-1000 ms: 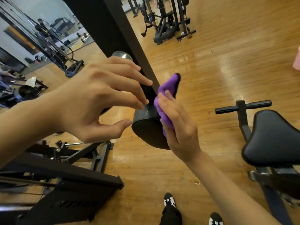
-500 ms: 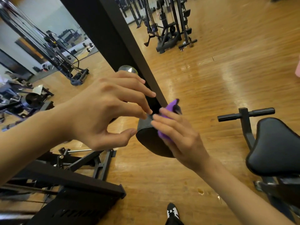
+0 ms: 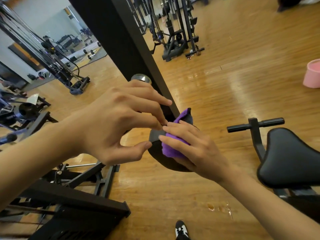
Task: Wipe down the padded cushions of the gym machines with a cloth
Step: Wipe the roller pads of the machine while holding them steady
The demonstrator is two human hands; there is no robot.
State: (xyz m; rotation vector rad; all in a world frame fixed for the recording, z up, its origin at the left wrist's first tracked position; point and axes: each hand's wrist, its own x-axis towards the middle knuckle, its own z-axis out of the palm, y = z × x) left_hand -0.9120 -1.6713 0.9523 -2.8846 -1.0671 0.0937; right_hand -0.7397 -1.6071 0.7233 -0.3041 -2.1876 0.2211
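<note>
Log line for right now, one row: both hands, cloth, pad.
step: wiping | right hand: presses purple cloth on end of black cylindrical roller pad | left hand: grips pad | black padded seat: no hand on it

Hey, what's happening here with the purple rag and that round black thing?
A person is cleaning gym equipment. Their right hand presses a purple cloth against the end of a black padded roller on a machine, with the fingers laid flat over the cloth. Their left hand is at the roller's left edge, thumb below and fingers above. Whether it actually grips the roller cannot be told. Neither hand is touching the black padded seat to the right.
</note>
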